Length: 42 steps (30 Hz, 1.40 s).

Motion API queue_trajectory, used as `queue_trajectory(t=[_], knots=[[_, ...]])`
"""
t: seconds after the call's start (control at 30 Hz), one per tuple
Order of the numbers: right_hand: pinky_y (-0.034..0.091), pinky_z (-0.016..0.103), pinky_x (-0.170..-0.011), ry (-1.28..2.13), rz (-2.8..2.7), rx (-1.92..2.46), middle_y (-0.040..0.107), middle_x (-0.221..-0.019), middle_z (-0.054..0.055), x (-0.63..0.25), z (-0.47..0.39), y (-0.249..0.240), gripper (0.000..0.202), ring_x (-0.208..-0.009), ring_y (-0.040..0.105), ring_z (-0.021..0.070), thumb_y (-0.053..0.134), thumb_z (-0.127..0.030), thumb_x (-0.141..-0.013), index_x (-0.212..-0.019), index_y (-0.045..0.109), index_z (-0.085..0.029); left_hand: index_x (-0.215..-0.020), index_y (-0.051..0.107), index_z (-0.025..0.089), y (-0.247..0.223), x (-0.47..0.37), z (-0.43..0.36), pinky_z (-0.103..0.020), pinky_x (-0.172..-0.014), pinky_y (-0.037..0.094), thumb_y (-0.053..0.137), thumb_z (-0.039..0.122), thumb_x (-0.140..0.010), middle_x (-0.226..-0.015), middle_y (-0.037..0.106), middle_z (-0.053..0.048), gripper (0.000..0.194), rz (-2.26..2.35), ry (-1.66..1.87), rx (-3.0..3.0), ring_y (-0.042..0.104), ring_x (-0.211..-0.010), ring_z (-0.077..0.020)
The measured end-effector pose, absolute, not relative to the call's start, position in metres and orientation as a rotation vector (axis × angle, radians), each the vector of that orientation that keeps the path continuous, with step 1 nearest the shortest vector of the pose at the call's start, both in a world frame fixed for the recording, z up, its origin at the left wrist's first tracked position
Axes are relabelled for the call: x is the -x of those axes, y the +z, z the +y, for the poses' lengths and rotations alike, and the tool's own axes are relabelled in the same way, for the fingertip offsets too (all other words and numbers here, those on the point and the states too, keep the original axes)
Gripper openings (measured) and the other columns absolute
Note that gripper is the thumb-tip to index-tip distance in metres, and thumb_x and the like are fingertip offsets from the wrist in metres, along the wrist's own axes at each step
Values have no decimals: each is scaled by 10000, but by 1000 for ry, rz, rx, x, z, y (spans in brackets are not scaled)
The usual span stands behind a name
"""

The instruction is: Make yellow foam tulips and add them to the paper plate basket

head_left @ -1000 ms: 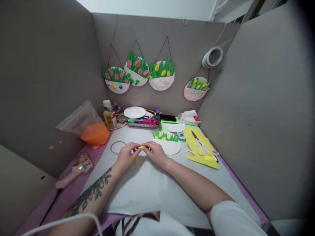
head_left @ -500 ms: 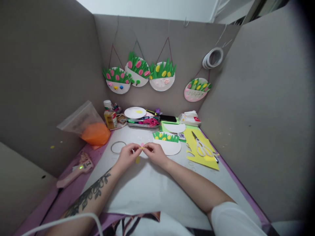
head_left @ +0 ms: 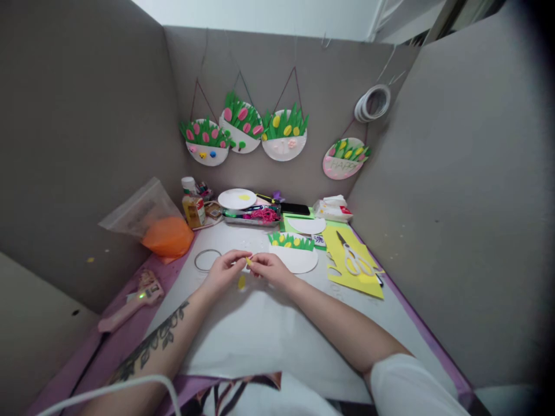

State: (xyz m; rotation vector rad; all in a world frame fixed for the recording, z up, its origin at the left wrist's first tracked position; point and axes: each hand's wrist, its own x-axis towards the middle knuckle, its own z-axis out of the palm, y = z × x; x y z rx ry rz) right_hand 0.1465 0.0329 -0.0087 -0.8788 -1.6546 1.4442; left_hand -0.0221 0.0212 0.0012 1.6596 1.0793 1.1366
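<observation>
Between my fingertips is a small yellow paper piece (head_left: pixel 248 262), pinched from both sides. My left hand (head_left: pixel 225 268) is closed on its left end, and my right hand (head_left: pixel 272 269) grips it from the right. On the white work sheet just below lies a yellow paper oval (head_left: pixel 241 282). Right behind my right hand rests a white half plate (head_left: pixel 299 260) with green paper grass (head_left: pixel 292 240) and yellow ovals along its top. A thin ring (head_left: pixel 207 260) lies left of my left hand.
White-handled scissors (head_left: pixel 356 261) lie on yellow paper (head_left: pixel 336 277) at right. A pink glue gun (head_left: pixel 132 306) and a bag of orange material (head_left: pixel 167 234) are at left. Behind are a metal tray (head_left: pixel 251 221), a bottle (head_left: pixel 193 208) and hanging plate crafts (head_left: pixel 284 147).
The yellow paper piece has turned from a thin, level edge to a tilted position showing more of its face. My fingers have shifted slightly around it.
</observation>
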Motion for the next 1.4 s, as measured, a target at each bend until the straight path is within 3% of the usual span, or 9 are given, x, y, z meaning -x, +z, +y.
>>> queue_trajectory(t=[0.07, 0.17, 0.27, 0.43, 0.63, 1.4], knots=[[345, 208, -503, 1665, -1619, 821, 545, -580, -14, -147, 34, -11, 272, -494, 456, 80, 602, -419, -727, -688, 571, -152, -920, 657, 165, 4, 21, 19, -266, -788, 444, 566, 323, -765, -935, 640, -62, 239, 1029, 1129, -1679, 585, -873, -171], [312, 200, -469, 1850, -1588, 787, 548, -593, -11, -148, 35, -13, 285, -467, 437, 67, 616, -430, -712, -694, 565, -150, -830, 636, 155, 4, 20, 17, -259, -703, 458, 562, 313, -762, -767, 637, -35, 187, 997, 1079, -1665, 595, -735, -150], [303, 196, -462, 1729, -1607, 791, 554, -623, -5, -148, 34, -13, 290, -484, 436, 64, 578, -430, -751, -694, 575, -146, -800, 614, 158, 1, 20, 19, -249, -640, 453, 561, 327, -758, -661, 633, -8, 182, 1063, 1109, -1599, 588, -646, -138], [375, 206, -495, 1398, -1534, 907, 579, -660, -13, -146, 34, -11, 193, -519, 482, 81, 616, -336, -721, -804, 603, -161, -754, 650, 158, -6, 23, 25, -244, -650, 449, 621, 383, -704, -726, 670, -24, 232, 1277, 1236, -1578, 592, -679, -147], [405, 212, -503, 1200, -1505, 997, 580, -622, -9, -145, 32, -8, 161, -531, 505, 96, 585, -324, -736, -744, 592, -163, -840, 689, 159, -5, 23, 25, -237, -627, 452, 628, 394, -709, -771, 698, -42, 276, 1291, 1152, -1570, 606, -684, -156], [398, 205, -510, 1163, -1536, 1034, 549, -566, -29, -145, 28, -5, 123, -512, 492, 91, 553, -280, -742, -715, 576, -163, -752, 674, 147, 0, 21, 19, -232, -627, 441, 611, 420, -708, -716, 683, -30, 283, 1353, 1111, -1621, 590, -661, -151]])
